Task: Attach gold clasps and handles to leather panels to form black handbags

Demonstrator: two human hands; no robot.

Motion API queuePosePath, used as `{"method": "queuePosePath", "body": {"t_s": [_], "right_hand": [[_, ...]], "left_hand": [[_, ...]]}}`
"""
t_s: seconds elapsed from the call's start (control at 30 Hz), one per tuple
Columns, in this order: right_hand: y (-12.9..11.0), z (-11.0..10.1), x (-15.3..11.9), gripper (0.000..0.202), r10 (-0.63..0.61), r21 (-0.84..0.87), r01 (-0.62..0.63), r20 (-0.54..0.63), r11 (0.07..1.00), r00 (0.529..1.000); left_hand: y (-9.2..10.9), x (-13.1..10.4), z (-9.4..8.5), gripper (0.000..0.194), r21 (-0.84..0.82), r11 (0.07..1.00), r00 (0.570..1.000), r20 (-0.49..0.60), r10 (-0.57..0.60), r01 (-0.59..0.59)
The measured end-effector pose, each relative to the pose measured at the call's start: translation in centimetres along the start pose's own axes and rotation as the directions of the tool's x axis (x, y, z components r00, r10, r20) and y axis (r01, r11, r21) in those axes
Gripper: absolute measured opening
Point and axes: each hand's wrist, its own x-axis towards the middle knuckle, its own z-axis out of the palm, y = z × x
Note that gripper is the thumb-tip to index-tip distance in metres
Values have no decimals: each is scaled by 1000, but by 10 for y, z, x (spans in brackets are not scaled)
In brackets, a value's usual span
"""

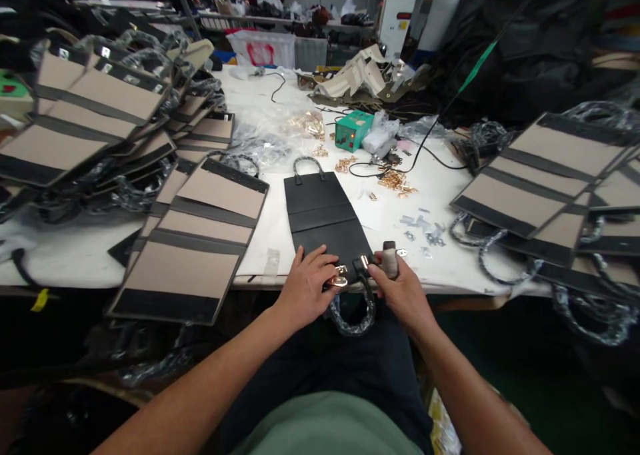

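Note:
A black flat bag panel [325, 210] lies on the table with a handle at each end. My left hand [311, 283] rests on its near end, fingers stretched out, beside a gold metal clasp [339, 278]. My right hand [399, 288] is closed around a short tool wrapped in beige tape [389, 262] with a dark end. Its fingertips also touch the panel's near corner, by a small gold fitting [365, 262] on the handle tab. The plastic-wrapped near handle [356, 325] hangs over the table edge towards my lap.
Stacked beige-lined bag panels stand on the left [190, 242] and right [535, 182]. Gold fittings [395, 180], small metal plates [425, 228] and a green control box [354, 130] lie beyond the panel. A dark cord with green tape [477, 66] hangs at the right.

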Motion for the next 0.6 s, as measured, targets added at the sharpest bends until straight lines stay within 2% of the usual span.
{"method": "queuePosePath", "body": {"t_s": [0.1, 0.17, 0.27, 0.37, 0.5, 0.6], "right_hand": [[-2, -4, 0, 47, -215, -233, 227, 75, 945, 974], [-2, -7, -2, 51, -264, -270, 291, 131, 918, 956], [-2, -10, -7, 49, -237, -305, 293, 207, 906, 949], [-5, -12, -15, 44, -221, -412, 319, 268, 854, 938], [-13, -9, -24, 44, -196, -600, 321, 266, 733, 944], [-17, -6, -30, 44, -178, -663, 306, 255, 683, 950]], "left_hand": [[3, -4, 4, 27, 33, 996, 996, -35, 79, -78], [5, -7, 7, 37, 69, 994, 994, -63, 88, -84], [7, -10, 10, 40, 101, 992, 995, -61, 78, -72], [6, -10, 11, 40, 100, 992, 996, -24, 86, -83], [3, -7, 11, 39, 73, 993, 996, 8, 87, -88], [1, -6, 11, 41, 55, 995, 996, 16, 82, -83]]}}
